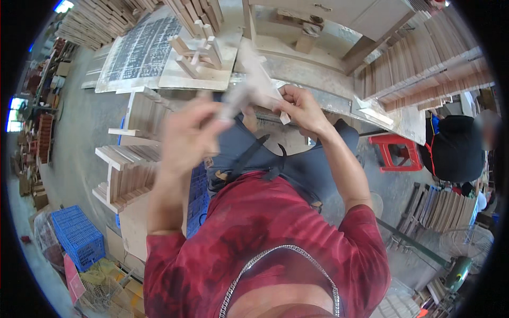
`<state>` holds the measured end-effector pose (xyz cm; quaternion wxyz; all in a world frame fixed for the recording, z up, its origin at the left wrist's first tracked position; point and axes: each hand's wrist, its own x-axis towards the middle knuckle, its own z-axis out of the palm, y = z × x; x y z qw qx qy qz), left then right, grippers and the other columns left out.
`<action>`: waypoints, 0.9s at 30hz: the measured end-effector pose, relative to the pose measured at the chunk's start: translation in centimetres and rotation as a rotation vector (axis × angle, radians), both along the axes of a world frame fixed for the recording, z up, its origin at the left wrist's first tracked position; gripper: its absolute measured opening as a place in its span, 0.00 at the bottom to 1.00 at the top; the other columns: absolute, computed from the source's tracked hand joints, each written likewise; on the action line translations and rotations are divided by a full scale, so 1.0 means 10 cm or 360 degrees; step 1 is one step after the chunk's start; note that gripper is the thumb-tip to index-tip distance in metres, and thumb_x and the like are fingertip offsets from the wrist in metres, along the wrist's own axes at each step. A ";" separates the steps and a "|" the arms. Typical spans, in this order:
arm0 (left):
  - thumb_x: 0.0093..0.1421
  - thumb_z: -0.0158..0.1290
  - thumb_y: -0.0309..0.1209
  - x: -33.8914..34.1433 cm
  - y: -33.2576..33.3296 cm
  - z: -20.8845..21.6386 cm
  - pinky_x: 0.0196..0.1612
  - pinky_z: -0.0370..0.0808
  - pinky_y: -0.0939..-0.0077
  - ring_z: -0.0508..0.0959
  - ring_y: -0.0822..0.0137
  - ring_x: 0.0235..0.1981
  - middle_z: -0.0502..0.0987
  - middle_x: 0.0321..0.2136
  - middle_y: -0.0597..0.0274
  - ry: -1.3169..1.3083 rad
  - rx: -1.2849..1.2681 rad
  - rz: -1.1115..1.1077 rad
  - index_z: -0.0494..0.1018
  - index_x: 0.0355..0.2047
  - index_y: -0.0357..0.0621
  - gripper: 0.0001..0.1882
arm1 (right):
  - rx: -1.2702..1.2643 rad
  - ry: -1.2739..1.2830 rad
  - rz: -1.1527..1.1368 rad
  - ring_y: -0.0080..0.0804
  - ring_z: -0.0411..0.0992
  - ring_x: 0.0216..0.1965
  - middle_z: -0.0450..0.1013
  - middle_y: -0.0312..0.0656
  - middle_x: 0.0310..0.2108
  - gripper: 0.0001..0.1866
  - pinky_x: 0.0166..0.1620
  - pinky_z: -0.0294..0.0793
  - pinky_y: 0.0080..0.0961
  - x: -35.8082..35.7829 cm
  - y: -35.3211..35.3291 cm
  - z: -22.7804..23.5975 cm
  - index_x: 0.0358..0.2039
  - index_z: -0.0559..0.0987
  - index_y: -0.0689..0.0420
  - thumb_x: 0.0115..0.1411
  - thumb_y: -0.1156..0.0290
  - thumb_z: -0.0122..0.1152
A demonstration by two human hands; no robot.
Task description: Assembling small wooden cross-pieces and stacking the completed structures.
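My right hand (305, 108) is closed, its thumb and fingers pinching the lower end of a pale wooden piece (258, 79). This piece is flat and slanted, smeared at its upper end, and sits above my lap near the bench edge. My left hand (193, 127) is blurred by motion. Its fingers close round a small pale object (233, 102), which meets or overlaps the left side of the wooden piece; its kind cannot be made out. Past my hands, on a board, stands a small group of joined wooden bars (200, 55).
The workbench (313, 69) runs across the front. Stacked wooden slats (424, 61) fill its right side; more stacks (127, 175) stand at my left. A blue crate (78, 236), a red stool (395, 152) and a fan (461, 265) are on the floor. Another person (453, 148) is at the right.
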<state>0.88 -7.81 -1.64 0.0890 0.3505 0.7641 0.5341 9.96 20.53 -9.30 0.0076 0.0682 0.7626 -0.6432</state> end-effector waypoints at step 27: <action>0.61 0.63 0.31 -0.55 1.45 -1.11 0.36 0.76 0.79 0.79 0.75 0.32 0.82 0.35 0.60 -0.1274 -0.0166 -0.0892 0.78 0.44 0.33 0.15 | -0.0377 0.0005 -0.0345 0.14 0.68 0.27 0.74 0.31 0.26 0.09 0.29 0.67 0.17 0.30 0.14 -0.37 0.39 0.81 0.64 0.64 0.70 0.64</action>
